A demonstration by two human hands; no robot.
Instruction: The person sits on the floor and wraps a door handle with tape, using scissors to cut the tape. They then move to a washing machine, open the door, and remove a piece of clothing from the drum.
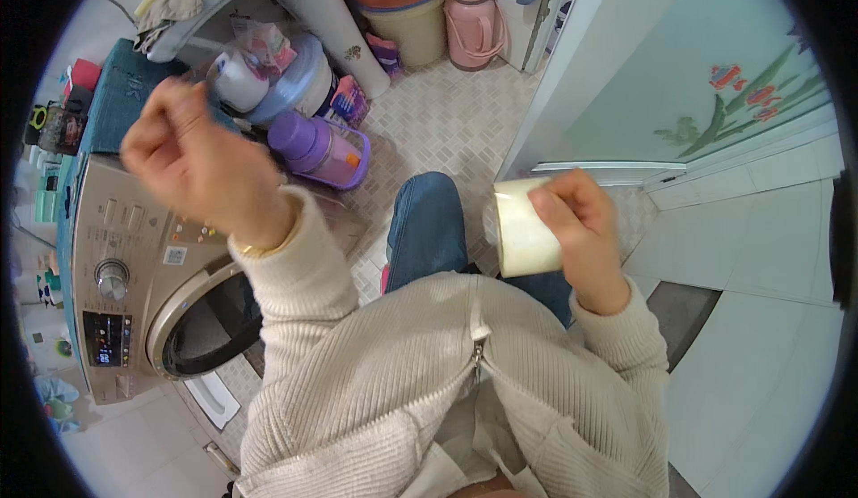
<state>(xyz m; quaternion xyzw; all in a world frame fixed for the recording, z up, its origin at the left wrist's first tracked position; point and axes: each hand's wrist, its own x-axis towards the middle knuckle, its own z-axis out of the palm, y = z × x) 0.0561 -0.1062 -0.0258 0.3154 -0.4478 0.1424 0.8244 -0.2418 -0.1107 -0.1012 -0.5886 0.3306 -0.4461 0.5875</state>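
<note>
In my right hand [585, 230] is a roll of wide, pale yellowish tape [527, 228], gripped with the thumb on its near face and the fingers curled behind. It is held in front of my right thigh. My left hand [201, 154] is raised on the left, above the top of the washing machine [134, 248]. Its fingers are curled in with the tips together and a little smeared by motion; anything between them is too small or hidden to make out.
The washing machine's round door [210, 324] is at the left. A purple-lidded jug [317, 150], a blue tub [299, 78] and a white cylinder [331, 29] stand beyond it. Further back are stacked buckets [402, 29] and a pink thermos [471, 25]. A frosted glass door [679, 87] is at right.
</note>
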